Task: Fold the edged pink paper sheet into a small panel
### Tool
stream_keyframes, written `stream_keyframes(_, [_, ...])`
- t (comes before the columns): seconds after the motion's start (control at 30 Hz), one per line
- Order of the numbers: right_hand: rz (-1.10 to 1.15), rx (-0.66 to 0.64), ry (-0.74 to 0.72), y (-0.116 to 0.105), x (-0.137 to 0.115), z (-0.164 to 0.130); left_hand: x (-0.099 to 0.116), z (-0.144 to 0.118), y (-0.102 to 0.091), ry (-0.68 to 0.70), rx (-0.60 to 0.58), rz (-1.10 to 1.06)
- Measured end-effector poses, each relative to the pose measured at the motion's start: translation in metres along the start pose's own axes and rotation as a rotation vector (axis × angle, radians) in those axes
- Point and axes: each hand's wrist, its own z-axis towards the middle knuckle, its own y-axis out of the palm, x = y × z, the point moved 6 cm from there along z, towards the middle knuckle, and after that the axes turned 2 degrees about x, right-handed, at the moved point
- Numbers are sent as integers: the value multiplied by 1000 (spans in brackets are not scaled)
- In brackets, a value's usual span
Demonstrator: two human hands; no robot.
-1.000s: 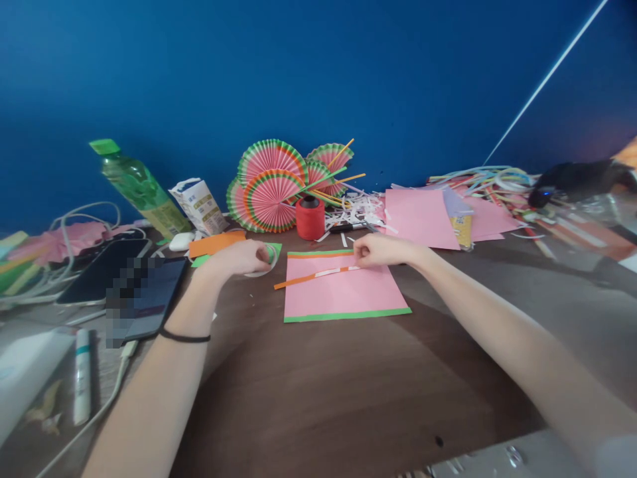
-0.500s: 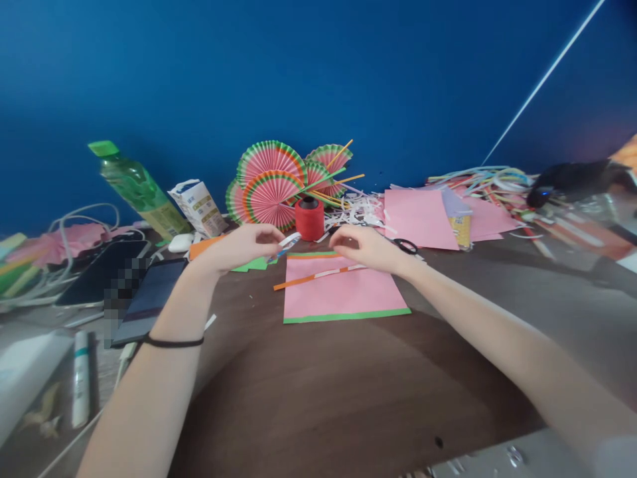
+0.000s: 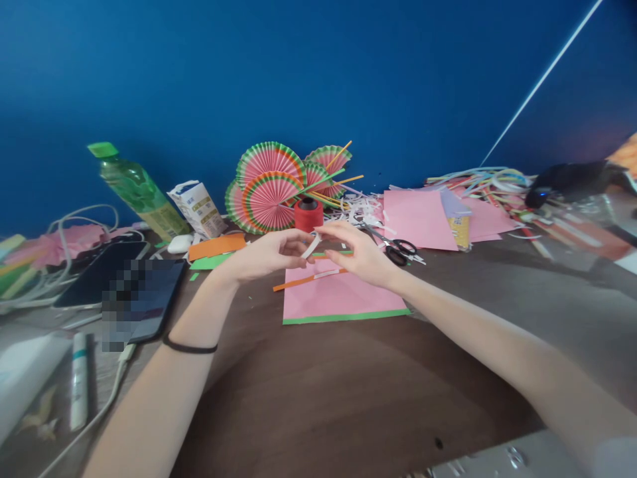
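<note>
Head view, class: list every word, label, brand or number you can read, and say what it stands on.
None can be read.
Carton: print too blurred.
Green bottle label: too blurred.
Phone screen: pixelated.
White tube: no legible text.

1 head cam, looks fwd & down, close over desk (image 3: 348, 398).

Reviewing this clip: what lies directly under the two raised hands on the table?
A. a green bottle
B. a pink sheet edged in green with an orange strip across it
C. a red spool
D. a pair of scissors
B. Both the left hand and right hand pinch a small white strip above the pink sheet, on which the orange strip lies.
</note>
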Motion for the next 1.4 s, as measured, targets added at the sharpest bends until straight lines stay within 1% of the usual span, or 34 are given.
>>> stream_keyframes(0.13, [144, 5, 79, 0, 7, 1, -1, 1, -1, 22, 1, -36])
stream_keyframes(0.2, [95, 45, 75, -3, 4, 1, -1, 2, -2, 11, 18, -52])
stream_keyframes(0.3, [-67, 88, 8, -4, -6, -1, -2, 3, -1, -5, 56, -27])
stream_keyframes(0.37, [-130, 58, -4, 0, -10, -4, -3, 3, 0, -6, 86, 4])
stream_keyframes(0.5, [-151, 17, 19, 8, -9, -7, -3, 6, 4, 14, 119, 47])
stream_keyframes(0.6, [-99, 5, 67, 8, -7, -7, -5, 8, 5, 30, 121, 41])
stream_keyframes(0.7, [54, -10, 155, 8, -1, -7, -6, 9, 4, 32, 140, 34])
stream_keyframes(0.77, [122, 8, 183, 8, 1, -7, -6, 8, 4, 30, 160, 49])
stream_keyframes(0.83, [88, 37, 172, 8, 2, -7, -4, 8, 5, 29, 170, 67])
stream_keyframes(0.97, [-63, 53, 109, 9, -2, -8, 3, 6, 8, 57, 182, 84])
stream_keyframes(1.03, [-62, 58, 93, 8, -3, -8, 4, 6, 9, 60, 184, 85])
stream_keyframes(1.13, [30, 59, 83, 7, -1, -8, 3, 6, 8, 51, 183, 86])
stream_keyframes(1.2, [149, 53, 93, 7, 1, -7, 2, 6, 6, 54, 193, 77])
stream_keyframes(1.3, [354, 29, 144, 10, 4, -7, 1, 7, 6, 50, 198, 58])
stream_keyframes(1.4, [445, 52, 215, 11, 8, -8, -2, 8, 10, 19, 160, 91])
